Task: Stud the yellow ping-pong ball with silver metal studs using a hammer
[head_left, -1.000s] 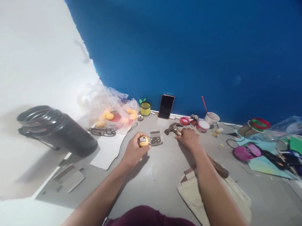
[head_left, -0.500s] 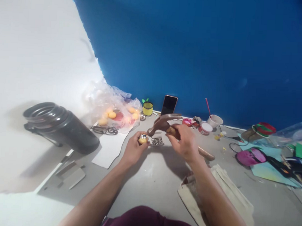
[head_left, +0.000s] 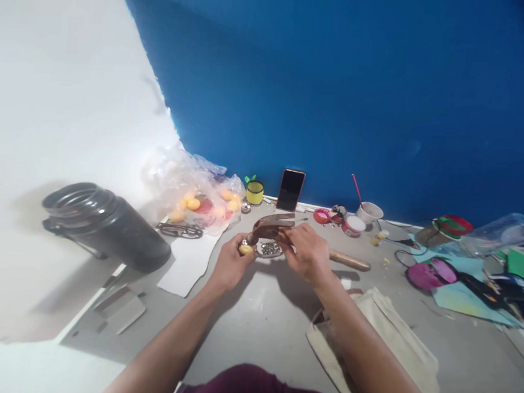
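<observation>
In my left hand (head_left: 233, 260), fingers closed round it, is a small yellow egg-shaped piece (head_left: 246, 249) with silvery studs on its top. My right hand (head_left: 307, 253) grips a claw hammer (head_left: 269, 224) close to its head, and the wooden handle sticks out to the right. The hammer's striking face is at the top of the studded piece and seems to touch it. Between my hands, a small dish of shiny metal bits (head_left: 270, 248) sits on the table, partly hidden by the hammer and fingers.
A large dark bottle (head_left: 117, 231) stands at left, beside glasses (head_left: 180, 230) and white paper (head_left: 189, 263). Behind are a plastic bag of yellow pieces (head_left: 193, 185), a phone (head_left: 290, 189) and a white cup (head_left: 369, 213). A cream cloth bag (head_left: 386, 335) lies under my right forearm.
The hammer has come down from slightly above onto the studded piece, my right hand lowering with it. My left hand stays around the piece. The view has shifted slightly.
</observation>
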